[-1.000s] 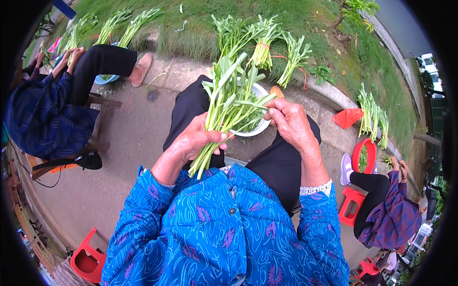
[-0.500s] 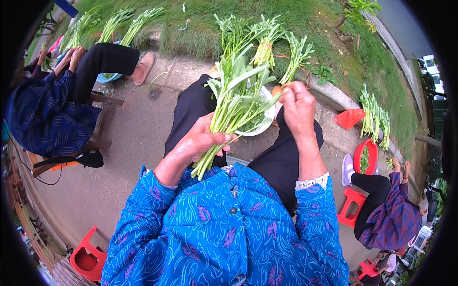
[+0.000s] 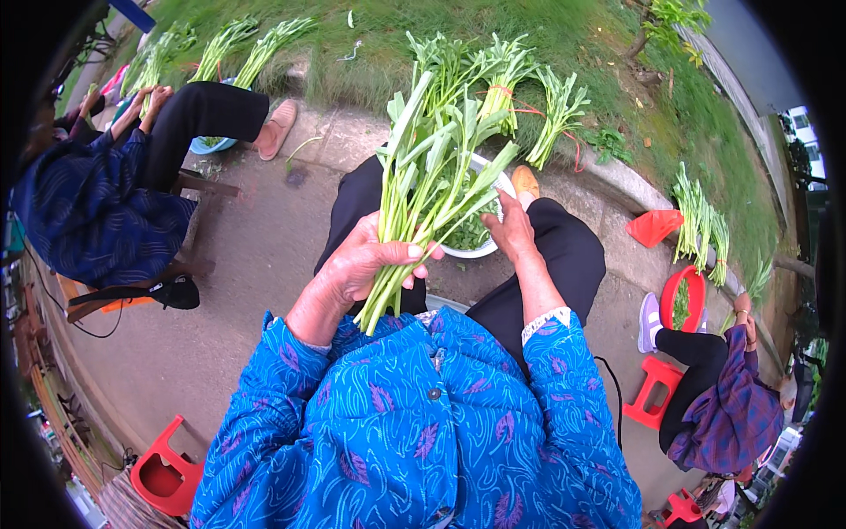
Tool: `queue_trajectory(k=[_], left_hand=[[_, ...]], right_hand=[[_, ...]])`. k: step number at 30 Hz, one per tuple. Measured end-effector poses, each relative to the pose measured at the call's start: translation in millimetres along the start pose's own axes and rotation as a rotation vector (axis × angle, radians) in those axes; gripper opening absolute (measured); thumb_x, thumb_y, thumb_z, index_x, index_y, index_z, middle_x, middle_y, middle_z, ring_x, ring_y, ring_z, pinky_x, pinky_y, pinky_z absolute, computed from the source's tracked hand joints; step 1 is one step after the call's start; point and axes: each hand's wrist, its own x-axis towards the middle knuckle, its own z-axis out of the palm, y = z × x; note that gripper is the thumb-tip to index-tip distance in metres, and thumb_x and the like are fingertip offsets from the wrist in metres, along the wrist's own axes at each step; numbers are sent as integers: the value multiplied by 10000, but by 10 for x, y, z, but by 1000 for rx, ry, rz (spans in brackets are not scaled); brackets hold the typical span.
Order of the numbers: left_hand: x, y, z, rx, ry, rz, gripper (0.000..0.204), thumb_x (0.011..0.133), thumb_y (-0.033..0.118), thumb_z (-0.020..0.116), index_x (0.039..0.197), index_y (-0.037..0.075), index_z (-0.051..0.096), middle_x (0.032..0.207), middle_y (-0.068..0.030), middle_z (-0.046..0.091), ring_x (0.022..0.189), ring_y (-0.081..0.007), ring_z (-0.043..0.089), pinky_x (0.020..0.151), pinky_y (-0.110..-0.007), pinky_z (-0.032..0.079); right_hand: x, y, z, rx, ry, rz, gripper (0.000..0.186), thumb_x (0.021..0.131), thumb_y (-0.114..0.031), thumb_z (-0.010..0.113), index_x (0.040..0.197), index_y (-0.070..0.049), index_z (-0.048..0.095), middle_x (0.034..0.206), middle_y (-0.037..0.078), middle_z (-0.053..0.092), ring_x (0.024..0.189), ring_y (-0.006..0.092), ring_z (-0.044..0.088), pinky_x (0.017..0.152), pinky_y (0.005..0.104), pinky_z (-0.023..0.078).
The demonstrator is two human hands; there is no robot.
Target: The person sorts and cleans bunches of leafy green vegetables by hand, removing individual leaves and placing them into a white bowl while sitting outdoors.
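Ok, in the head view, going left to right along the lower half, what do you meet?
Red stool at lower left → left hand gripping the bunch of green stalks → right hand by the white bowl → red stool at right → seated person in a plaid top.

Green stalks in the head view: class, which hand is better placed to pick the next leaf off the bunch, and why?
Probably the right hand: it is open and free beside the green stalks, over the white bowl. The left hand is closed around the bunch's lower stems.
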Motion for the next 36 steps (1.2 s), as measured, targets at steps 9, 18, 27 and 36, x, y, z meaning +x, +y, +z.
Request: queue_trajectory(k=[9,18,27,36], left_hand=[[-57,-13,-24,62,-18,7,405,774,65,740,1123,-22,554,965,-201,666,703,-191,669,557,-275,573],[-44,-65,-20,186,-34,18,417,798,35,712,1172,-15,535,964,-170,674,697,-175,667,560,-261,566],[-48,-96,26,251,-46,2,439,806,27,695,1205,-17,517,957,-143,669,691,-155,652,557,-250,559],[-22,-115,29,267,-8,-22,441,808,25,690,1212,-16,515,947,-137,665,688,-154,647,554,-247,552]], right_hand=[[114,-65,-511,383,-39,-122,247,804,-101,685,1030,-4,702,963,117,707,898,210,666,817,313,512],[122,-966,-1336,504,287,-442,165,847,19,637,1003,14,692,991,90,682,911,159,641,815,279,499],[344,-1396,-1203,-131,136,-871,228,746,-41,696,970,-73,667,908,82,636,864,284,629,721,388,517],[323,-1339,-1163,-135,8,-830,177,751,-91,701,919,-64,649,832,75,594,835,283,607,715,394,508]])
